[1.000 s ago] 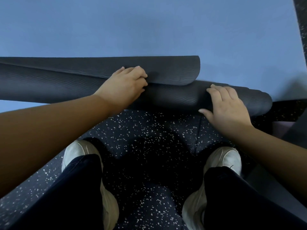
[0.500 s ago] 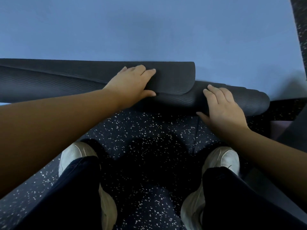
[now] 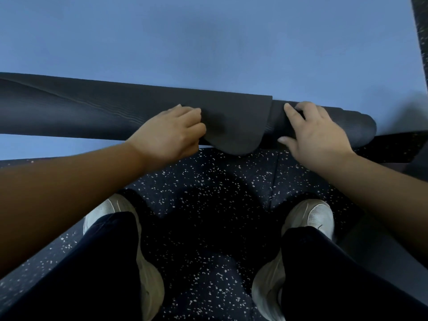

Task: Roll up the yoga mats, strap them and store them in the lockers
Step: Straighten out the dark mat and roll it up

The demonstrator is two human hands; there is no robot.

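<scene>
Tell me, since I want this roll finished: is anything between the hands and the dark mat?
Nothing visible. The left hand and the right hand both rest directly on the rolled dark mat, either side of its loose flap. No strap or locker is in view.

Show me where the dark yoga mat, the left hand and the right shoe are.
dark yoga mat (image 3: 97, 112): head view, on the rolled body.
left hand (image 3: 171, 134): head view, back of the hand.
right shoe (image 3: 312, 216): head view, on the toe.
</scene>
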